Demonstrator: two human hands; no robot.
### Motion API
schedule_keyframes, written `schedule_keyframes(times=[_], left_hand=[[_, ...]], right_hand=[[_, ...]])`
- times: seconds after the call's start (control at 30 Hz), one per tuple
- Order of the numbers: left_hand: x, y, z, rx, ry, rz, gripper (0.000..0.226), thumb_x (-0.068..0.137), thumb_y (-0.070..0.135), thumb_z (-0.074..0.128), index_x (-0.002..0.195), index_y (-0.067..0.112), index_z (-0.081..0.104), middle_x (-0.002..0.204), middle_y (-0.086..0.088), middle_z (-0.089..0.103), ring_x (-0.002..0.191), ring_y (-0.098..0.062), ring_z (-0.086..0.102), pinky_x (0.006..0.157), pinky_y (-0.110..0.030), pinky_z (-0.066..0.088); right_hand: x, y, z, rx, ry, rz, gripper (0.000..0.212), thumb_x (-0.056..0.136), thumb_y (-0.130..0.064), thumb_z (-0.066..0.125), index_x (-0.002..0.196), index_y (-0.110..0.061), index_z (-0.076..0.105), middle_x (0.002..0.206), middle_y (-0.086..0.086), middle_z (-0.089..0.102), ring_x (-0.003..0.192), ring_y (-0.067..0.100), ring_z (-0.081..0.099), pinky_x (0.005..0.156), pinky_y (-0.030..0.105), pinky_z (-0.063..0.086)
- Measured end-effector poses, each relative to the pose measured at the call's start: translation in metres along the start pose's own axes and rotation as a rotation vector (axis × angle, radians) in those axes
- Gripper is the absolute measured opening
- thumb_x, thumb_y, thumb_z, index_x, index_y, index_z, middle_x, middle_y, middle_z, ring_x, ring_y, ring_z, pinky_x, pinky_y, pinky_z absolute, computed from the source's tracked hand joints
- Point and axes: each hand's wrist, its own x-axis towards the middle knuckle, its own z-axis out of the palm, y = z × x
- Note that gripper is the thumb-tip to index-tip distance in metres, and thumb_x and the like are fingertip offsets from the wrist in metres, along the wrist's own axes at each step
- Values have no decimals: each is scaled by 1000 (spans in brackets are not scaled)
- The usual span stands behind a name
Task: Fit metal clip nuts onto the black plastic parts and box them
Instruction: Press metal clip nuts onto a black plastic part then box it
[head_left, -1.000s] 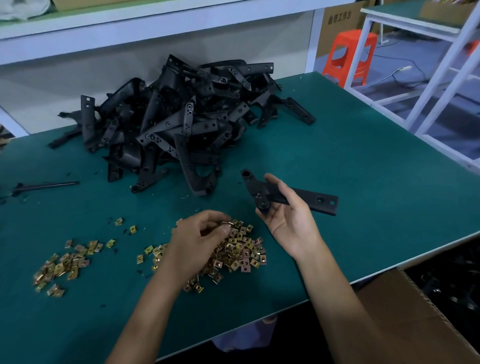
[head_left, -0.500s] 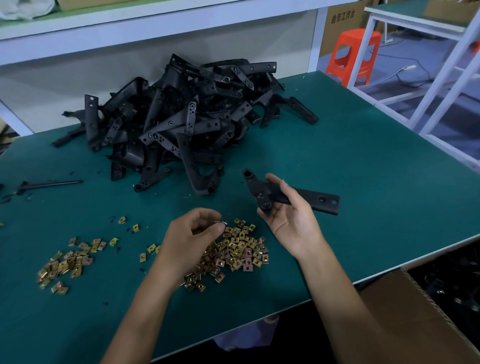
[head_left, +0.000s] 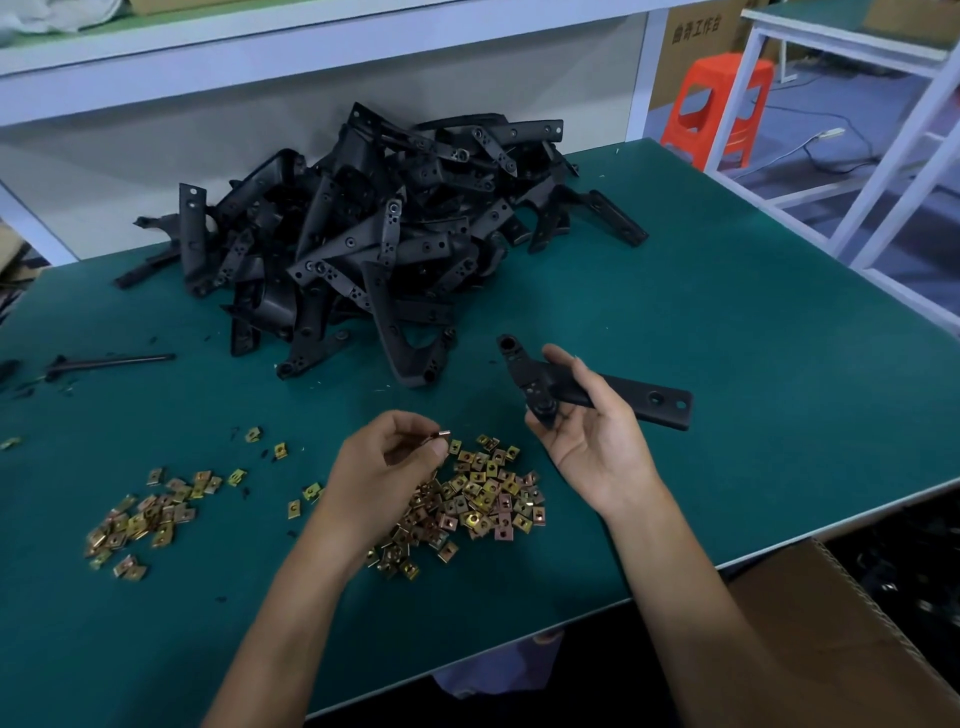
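Metal clip nut (head_left: 442, 434) is pinched in left hand (head_left: 382, 470) fingers; right hand (head_left: 592, 447) fingers grip black part (head_left: 639, 397).

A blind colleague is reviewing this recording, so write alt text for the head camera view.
A person's left hand pinches one clip nut above a loose pile of clip nuts while the right hand holds a black plastic part over a green table. A heap of black parts lies behind, and a cardboard box sits at the lower right.
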Motion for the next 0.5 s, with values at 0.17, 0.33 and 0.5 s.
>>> schedule_keyframes(times=[0.17,0.33,0.5], left_hand=[[-1,-1,-2,19,-5,47,18,91,17,73,101,33,74,94,14,74,86,-2,69,72,-11,51],[-2,0,-1,-29,30,37,13,85,17,78,94,26,75,87,7,76,80,-5,70,68,-11,51],[-3,0,-1,-29,24,28,11,82,24,81,87,33,77,89,4,77,80,-6,71,68,-17,54]], right_hand=[[-1,0,1,2,-1,0,37,101,-29,52,133,-14,62,111,8,74,82,15,72,71,30,60],[-1,-1,1,10,3,5,36,102,-30,51,133,-14,63,111,9,74,80,15,71,71,29,60],[-1,-1,0,15,-2,3,37,101,-30,52,133,-14,63,110,9,75,81,16,71,72,30,60]])
